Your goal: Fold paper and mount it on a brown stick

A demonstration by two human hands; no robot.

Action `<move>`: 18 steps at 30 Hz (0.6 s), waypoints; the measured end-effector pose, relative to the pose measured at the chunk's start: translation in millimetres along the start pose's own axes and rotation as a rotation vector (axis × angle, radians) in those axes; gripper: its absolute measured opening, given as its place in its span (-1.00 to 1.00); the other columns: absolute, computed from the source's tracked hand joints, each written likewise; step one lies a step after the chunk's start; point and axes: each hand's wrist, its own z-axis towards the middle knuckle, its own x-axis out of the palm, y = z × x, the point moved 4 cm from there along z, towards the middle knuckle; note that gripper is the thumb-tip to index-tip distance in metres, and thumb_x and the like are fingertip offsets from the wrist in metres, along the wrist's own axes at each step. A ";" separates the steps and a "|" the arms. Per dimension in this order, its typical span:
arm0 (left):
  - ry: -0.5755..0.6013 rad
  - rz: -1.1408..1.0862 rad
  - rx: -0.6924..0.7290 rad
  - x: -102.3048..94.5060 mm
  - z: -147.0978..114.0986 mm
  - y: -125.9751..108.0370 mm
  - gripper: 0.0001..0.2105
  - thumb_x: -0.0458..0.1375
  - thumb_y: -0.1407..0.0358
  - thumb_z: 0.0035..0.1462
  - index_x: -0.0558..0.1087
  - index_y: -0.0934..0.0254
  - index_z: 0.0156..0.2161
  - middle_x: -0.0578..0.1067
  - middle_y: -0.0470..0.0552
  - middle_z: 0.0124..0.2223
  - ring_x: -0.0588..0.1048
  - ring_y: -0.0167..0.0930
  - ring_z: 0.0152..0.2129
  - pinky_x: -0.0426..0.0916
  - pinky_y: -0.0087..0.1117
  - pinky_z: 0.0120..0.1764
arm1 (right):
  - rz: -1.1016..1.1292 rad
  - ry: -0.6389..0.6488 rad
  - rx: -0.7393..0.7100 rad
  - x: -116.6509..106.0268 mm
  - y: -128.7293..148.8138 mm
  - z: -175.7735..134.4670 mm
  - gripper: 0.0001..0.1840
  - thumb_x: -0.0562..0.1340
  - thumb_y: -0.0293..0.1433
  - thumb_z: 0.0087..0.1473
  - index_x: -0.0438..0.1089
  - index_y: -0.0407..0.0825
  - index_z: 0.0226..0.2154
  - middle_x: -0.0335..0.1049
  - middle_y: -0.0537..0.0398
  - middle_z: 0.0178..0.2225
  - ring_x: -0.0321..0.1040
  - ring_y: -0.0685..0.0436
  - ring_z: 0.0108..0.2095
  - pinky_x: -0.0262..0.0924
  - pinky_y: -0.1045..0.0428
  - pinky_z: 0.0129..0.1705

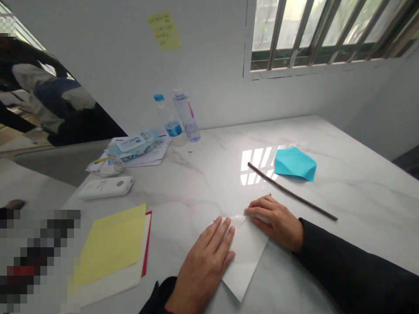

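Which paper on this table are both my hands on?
The white paper tapering to a point at its near end, under your left hand and right hand. The turquoise paper, yellow-topped pile and papers under the wipes pack lie apart.

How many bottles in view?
2: a blue-capped bottle and, just right of it, a pale-capped bottle, both on the table near the wall. No others visible.

Through the remote feed I am seeing a white tabletop [209, 174] streaked with grey marbling, plain white folded paper [245, 261], a dark brown stick [294, 193] and turquoise paper [295, 163]. I am noting a yellow sheet [114, 240], a red sheet [147, 246], a blue bottle cap [159, 97], a blue-and-white wipes packet [137, 145], a dark-lettered yellow sticky note [164, 31] and black sleeves [356, 266].
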 end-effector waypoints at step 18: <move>0.014 0.015 -0.017 3.9 -3.2 -11.4 -0.53 -0.01 0.48 0.34 0.32 0.31 0.32 0.32 0.06 0.38 0.25 -0.03 0.32 0.42 0.00 0.16 | -0.083 0.150 -0.100 10.7 20.3 0.1 -0.59 0.13 -0.55 0.33 0.41 0.03 0.16 0.49 -0.05 0.10 0.36 -0.24 0.06 0.39 -0.23 0.08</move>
